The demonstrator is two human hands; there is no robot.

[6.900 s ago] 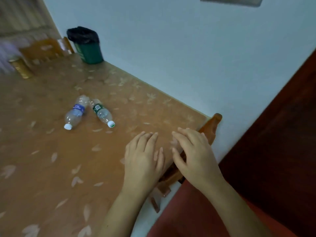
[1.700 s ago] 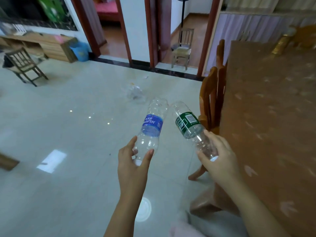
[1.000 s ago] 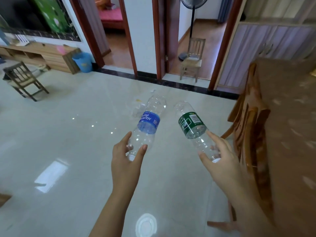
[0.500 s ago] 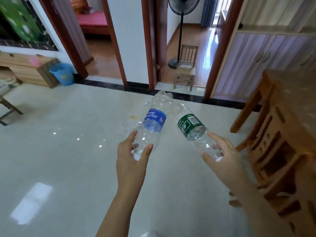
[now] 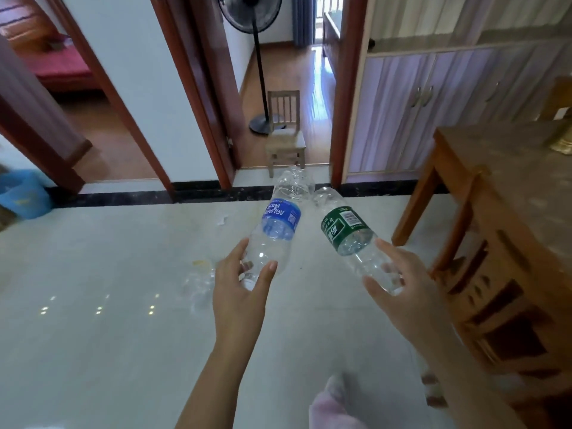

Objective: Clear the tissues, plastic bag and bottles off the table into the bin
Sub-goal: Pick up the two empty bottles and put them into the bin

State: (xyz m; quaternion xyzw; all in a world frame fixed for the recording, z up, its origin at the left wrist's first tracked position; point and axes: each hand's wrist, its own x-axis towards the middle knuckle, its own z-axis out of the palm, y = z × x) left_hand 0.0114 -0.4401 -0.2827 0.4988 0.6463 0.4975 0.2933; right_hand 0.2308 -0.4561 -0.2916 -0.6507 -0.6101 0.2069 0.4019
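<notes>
My left hand (image 5: 240,300) grips the neck end of a clear bottle with a blue label (image 5: 277,226), its base pointing up and away. My right hand (image 5: 408,297) grips a clear bottle with a green label (image 5: 348,232) the same way, cap end in my palm. The two bottle bases almost touch above the pale tiled floor. A crumpled clear plastic bag (image 5: 198,284) lies on the floor just left of my left hand. The wooden table (image 5: 507,181) stands at the right edge. A blue bin (image 5: 21,193) sits at the far left by the wall.
A wooden dining chair (image 5: 495,305) stands at the table's near side, close to my right arm. Ahead, a doorway holds a small wooden chair (image 5: 284,131) and a standing fan (image 5: 260,57). A lilac cabinet (image 5: 433,103) lines the back wall. Small litter (image 5: 222,219) dots the floor.
Since the oldest frame I picked both bottles off the table and turned from it. In the last second the view has moved forward; both hands keep their hold.
</notes>
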